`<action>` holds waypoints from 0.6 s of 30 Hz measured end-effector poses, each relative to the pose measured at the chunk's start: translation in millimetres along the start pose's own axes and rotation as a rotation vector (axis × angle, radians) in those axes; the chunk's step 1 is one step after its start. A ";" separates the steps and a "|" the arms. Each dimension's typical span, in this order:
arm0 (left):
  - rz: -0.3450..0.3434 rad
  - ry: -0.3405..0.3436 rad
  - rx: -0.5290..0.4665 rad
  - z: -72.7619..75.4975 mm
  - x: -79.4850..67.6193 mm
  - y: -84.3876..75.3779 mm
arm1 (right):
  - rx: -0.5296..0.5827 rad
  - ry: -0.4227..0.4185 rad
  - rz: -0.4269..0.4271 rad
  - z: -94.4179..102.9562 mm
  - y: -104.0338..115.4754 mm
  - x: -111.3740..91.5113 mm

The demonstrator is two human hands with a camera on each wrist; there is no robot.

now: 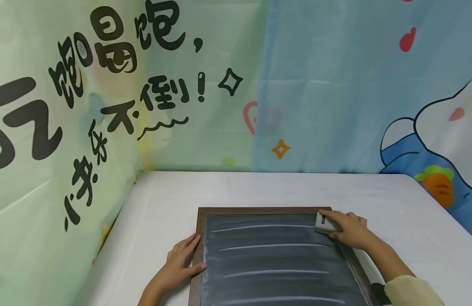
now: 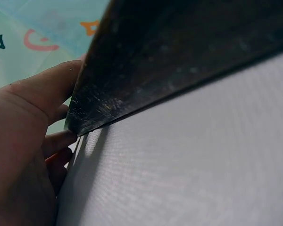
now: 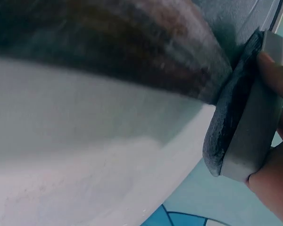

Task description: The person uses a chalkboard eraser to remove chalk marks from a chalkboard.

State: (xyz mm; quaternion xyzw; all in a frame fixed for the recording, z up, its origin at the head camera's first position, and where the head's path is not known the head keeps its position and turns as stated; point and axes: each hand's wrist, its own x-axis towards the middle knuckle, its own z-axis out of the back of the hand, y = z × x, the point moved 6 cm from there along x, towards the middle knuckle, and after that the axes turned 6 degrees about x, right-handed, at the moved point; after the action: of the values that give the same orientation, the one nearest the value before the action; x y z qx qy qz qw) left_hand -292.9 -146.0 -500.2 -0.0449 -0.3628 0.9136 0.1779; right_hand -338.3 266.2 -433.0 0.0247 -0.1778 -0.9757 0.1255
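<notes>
A chalkboard (image 1: 274,259) with a brown wooden frame lies on the table, with several white chalk lines running across its smudged dark surface. At its left edge my left hand (image 1: 178,263) holds the frame, thumb on top and fingers along the outer side. The left wrist view shows this hand (image 2: 23,136) against the board's dark edge. My right hand (image 1: 352,229) grips a grey chalkboard eraser (image 1: 325,223) at the board's upper right corner. In the right wrist view, the eraser's dark felt pad (image 3: 233,103) faces the board and overhangs its edge; thumb and fingers clasp its grey body.
A white-covered table (image 1: 236,189) extends around the board. Behind and to the left hang printed cloths, one green (image 1: 205,140) with black lettering, one blue (image 1: 328,106) with a cartoon figure. A dark object (image 1: 379,293) is partly visible beside the right sleeve.
</notes>
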 end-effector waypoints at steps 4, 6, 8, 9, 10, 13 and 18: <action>-0.006 0.002 0.000 0.3 1.2 0.5 | 0.055 0.012 0.027 -4.1 6.1 6.5; -0.010 0.005 0.001 0.4 1.5 0.8 | 0.061 0.011 0.046 -7.3 11.8 9.9; -0.014 0.009 -0.002 0.7 1.8 1.1 | 0.059 0.007 0.061 -10.6 18.0 13.6; -0.014 0.010 -0.003 0.9 1.9 1.3 | 0.058 0.004 0.074 -12.0 21.4 15.8; -0.015 0.012 -0.005 0.5 2.0 1.1 | 0.056 0.001 0.081 -13.5 24.2 16.6; -0.014 0.016 -0.008 -0.2 2.0 0.7 | 0.064 0.000 0.109 -17.6 33.2 19.9; -0.006 0.016 -0.004 0.1 1.4 1.4 | 0.065 0.005 0.155 -22.5 50.4 27.0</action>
State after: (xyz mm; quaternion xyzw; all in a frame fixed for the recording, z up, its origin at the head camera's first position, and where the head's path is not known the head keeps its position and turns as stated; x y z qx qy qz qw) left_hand -294.7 -146.5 -501.0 -0.0512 -0.3632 0.9120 0.1836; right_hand -350.4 206.1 -436.4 0.0174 -0.2106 -0.9567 0.2003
